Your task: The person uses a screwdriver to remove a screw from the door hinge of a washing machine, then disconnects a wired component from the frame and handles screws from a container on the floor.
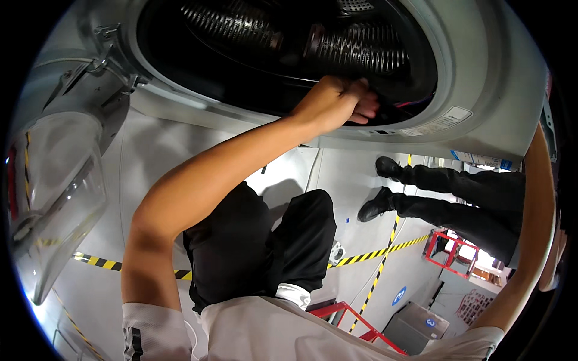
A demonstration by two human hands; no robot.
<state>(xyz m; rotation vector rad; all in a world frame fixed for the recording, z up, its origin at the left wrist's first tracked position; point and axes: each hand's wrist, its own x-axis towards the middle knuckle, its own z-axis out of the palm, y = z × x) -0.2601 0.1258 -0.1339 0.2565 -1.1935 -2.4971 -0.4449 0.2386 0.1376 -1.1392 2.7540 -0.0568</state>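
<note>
A grey front-loading washing machine [478, 96] has its round opening above me, with a ribbed metal drum [361, 48] inside and a dark rubber rim. My left hand [340, 102] is at the lower right of this opening, fingers curled at the rim; what they hold, if anything, is hidden. Thin pink and purple wires [408, 103] show just right of it. The clear glass door [66, 180] hangs open at the left on its metal hinge [102, 60]. My right arm [533, 222] reaches up along the machine's right side; its hand is hidden behind the casing.
Another person's dark-trousered legs and black shoes [376, 204] are at the right. Yellow-black tape [99, 260] crosses the grey floor. Red metal frames [442, 253] and a grey bin [409, 328] stand at the lower right. My knees are below the machine.
</note>
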